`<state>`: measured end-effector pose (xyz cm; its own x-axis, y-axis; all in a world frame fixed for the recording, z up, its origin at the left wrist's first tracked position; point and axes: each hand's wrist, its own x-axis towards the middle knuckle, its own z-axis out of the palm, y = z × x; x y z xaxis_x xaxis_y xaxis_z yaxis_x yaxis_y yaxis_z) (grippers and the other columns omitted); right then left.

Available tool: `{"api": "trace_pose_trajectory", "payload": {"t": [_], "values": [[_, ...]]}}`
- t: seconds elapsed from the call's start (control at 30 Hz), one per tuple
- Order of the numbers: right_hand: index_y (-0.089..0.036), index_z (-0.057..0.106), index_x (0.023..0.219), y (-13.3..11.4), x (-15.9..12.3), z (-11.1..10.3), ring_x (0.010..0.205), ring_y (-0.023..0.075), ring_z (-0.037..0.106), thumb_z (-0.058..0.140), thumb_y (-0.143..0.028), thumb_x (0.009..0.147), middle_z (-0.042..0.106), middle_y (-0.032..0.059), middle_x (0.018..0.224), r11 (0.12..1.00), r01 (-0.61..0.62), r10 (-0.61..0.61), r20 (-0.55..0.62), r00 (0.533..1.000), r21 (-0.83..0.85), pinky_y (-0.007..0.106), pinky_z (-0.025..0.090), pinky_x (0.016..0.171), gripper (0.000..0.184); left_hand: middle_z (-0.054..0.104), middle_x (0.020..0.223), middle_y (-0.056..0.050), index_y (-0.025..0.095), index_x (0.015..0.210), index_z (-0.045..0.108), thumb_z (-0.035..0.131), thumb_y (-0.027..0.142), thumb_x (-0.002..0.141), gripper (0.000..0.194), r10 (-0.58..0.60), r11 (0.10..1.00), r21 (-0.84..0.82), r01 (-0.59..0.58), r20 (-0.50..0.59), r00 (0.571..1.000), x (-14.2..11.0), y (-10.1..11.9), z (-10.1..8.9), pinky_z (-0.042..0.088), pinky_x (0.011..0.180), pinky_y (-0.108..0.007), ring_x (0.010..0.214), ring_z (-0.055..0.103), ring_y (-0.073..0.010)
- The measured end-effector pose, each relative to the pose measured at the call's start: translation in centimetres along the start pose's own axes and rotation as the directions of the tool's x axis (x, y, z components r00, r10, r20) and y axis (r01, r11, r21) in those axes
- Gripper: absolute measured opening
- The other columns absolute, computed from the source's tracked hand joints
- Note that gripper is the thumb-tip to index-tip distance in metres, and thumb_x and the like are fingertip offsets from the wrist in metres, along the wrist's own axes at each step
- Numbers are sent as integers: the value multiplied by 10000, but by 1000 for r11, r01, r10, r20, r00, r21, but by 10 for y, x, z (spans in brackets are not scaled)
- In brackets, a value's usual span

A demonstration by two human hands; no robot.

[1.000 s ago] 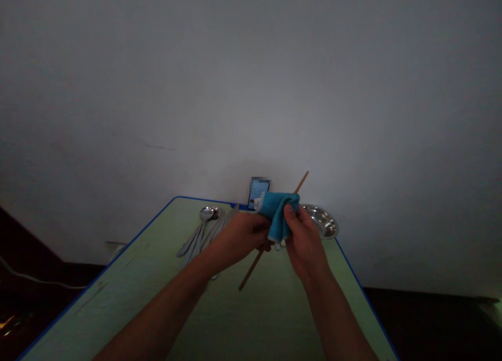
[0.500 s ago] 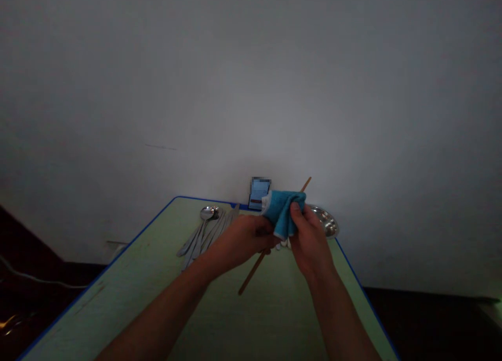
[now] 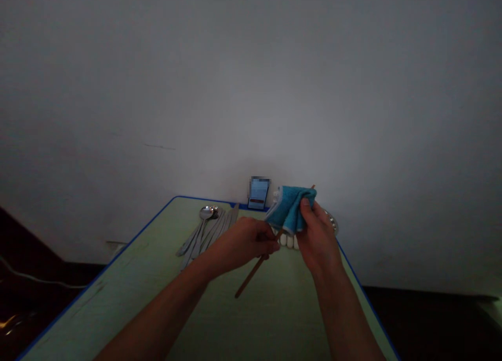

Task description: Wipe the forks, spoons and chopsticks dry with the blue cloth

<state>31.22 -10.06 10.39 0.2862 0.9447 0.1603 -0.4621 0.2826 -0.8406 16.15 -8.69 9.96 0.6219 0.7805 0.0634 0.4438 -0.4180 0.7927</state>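
Observation:
My left hand point(image 3: 257, 239) pinches a brown wooden chopstick point(image 3: 248, 281) near its middle; the stick slants from lower left to upper right. A blue cloth point(image 3: 288, 206) with a pale edge is folded around the upper part of the chopstick, and only its tip shows beyond the cloth. My right hand point(image 3: 317, 233) is closed on the cloth, thumb on top. The fingers of my right hand behind the cloth are hidden. Both hands are held above the table.
On the pale green table point(image 3: 129, 293) with a blue edge lie several metal spoons point(image 3: 206, 213) and other cutlery at left. A phone point(image 3: 258, 192) leans against the wall. Several white rounded pieces point(image 3: 289, 241) and a shiny metal dish point(image 3: 333, 224) are partly hidden by my right hand.
My right hand and the cloth have slid up and right along the chopstick, covering more of its upper end. My left hand has stayed nearly in place.

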Motion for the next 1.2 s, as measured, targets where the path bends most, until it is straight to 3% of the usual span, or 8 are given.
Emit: {"api": "trace_pose_trajectory", "payload": {"t": [0.33,0.7,0.9,1.2], "values": [[-214,625,879,-3,3,-6,751,128,604,657,-367,733,676,-7,875,999,21,-21,-7,1000,38,293,472,715,214,694,658,-34,149,721,655,549,344,778,229,-12,999,37,10,55,998,-1,1,-1,431,570,-214,620,640,-154],[-214,624,834,-7,8,-11,730,141,598,667,-396,718,659,-12,809,998,65,-64,-26,998,26,330,478,734,219,695,671,-38,152,733,655,547,342,781,224,-6,1000,25,4,90,996,-1,-3,-2,438,579,-218,633,642,-154],[-212,631,844,-6,10,-14,775,162,609,646,-434,728,660,5,809,997,82,-82,20,996,-2,348,484,729,251,691,669,-40,152,740,642,547,354,781,227,-13,1000,3,13,96,995,-1,-6,-4,443,570,-218,636,646,-157],[-209,628,838,-8,11,-15,738,136,604,670,-383,721,664,-5,816,993,105,-102,-50,993,58,323,487,733,214,675,658,-31,153,732,629,542,304,769,179,-21,1000,0,21,138,990,-6,-13,-10,436,555,-214,620,628,-150]]}}
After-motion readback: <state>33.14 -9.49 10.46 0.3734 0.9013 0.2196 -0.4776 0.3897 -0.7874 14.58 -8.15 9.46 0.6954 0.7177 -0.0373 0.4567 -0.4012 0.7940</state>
